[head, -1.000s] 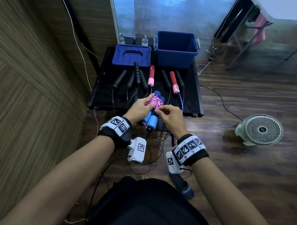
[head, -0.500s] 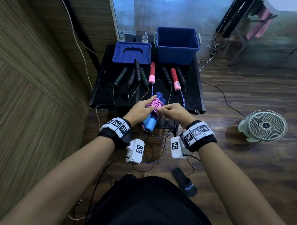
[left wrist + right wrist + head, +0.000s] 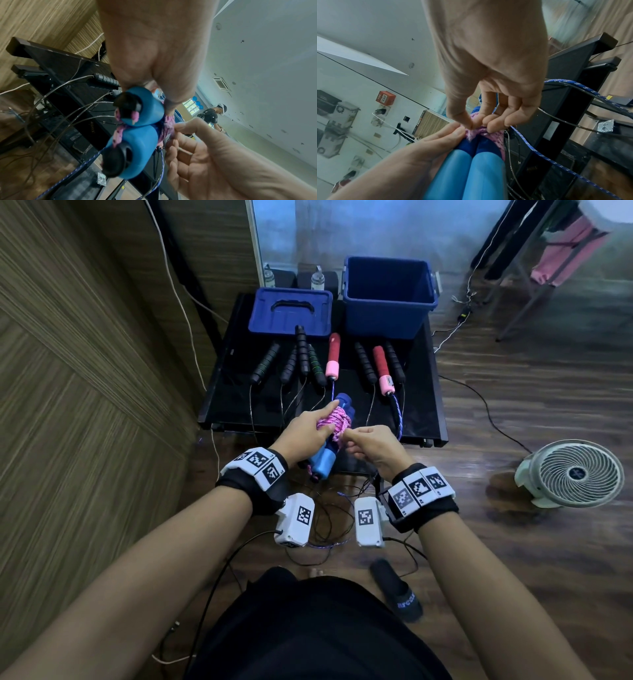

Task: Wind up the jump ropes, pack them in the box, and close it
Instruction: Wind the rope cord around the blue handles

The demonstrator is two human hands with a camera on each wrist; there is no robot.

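Gripped in the left hand [image 3: 306, 436], two blue handles [image 3: 137, 134] lie side by side with pink rope [image 3: 334, 421] wound round them, the bundle held above the near edge of the black worktop [image 3: 416, 392]. Right hand [image 3: 373, 448] pinches the pink rope at the bundle's top (thumb against fingertips); which strand is probably not clear. Blue box [image 3: 388, 297] stands open at the worktop's far side, well apart.

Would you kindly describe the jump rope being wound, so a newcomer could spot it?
Look at the near edge of the black table, where both hands meet. Between them is the jump rope: two blue handles side by side, bound in pink cord, unlike the unwound ropes on the table.
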